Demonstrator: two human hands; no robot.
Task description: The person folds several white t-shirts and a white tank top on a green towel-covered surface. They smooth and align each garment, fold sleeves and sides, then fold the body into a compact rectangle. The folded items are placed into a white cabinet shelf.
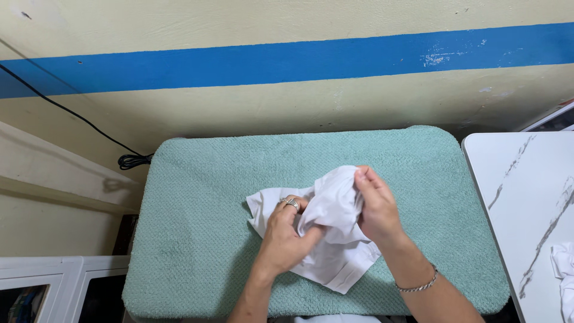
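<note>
White cloth [335, 239], a small garment with a hemmed edge, lies bunched at the middle of a mint-green towel [197, 239] that covers the bench. Its lower corner points toward 5 o'clock, flat on the towel, and another flap spreads out toward 9 o'clock; the upper part is lifted into a rounded fold between the two hands.

Left hand [284, 236] comes in from 6 o'clock and rests on the cloth's left half, fingers curled shut around a gather of fabric, thumb pressed into the fold. A silver ring [292, 203] sits on one finger. Right hand [376, 209] closes on the raised fold at its 1 o'clock edge, fingertips pinched tight on the fabric. A silver chain bracelet [418, 286] circles that wrist.

Beyond the towel at 12 o'clock rises a cream wall with a blue painted stripe [287, 60]. A black cable [72, 113] runs down the wall to a coil at the towel's 10 o'clock corner. At 3 o'clock stands a white marbled tabletop [526, 197], just beside the towel, with another white cloth piece [563, 269] at its lower right edge. At 8 o'clock, white framed panels [54, 281] show.
</note>
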